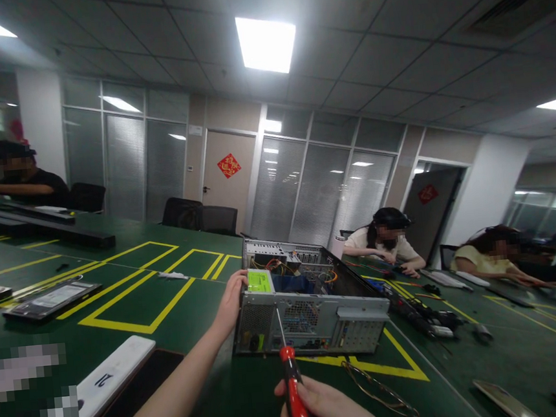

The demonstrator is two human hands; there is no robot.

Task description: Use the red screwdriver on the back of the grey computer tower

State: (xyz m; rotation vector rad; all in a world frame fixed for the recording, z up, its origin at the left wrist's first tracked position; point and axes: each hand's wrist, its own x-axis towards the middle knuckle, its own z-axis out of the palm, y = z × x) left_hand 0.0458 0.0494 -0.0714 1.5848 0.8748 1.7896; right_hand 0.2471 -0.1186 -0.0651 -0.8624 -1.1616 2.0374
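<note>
An opened metal computer case (316, 315) lies on the green table with its back panel facing me, wires and parts showing inside. My left hand (231, 300) grips the case at its left corner, beside the power supply with a bright green label (259, 281); some of its fingers are hidden behind the edge. In my right hand (324, 405) is a screwdriver (293, 382) with a red and black handle, its shaft pointing up at the back panel. The tip is at the panel below the green label; whether it sits in a screw I cannot tell.
To the left are a hard drive (52, 298) and a white bar marked 21 (113, 382). Eyeglasses (379, 388) lie right of my right hand, a phone (504, 399) farther right. Black parts and cables (421, 313) lie beyond the case. Several people work around the table.
</note>
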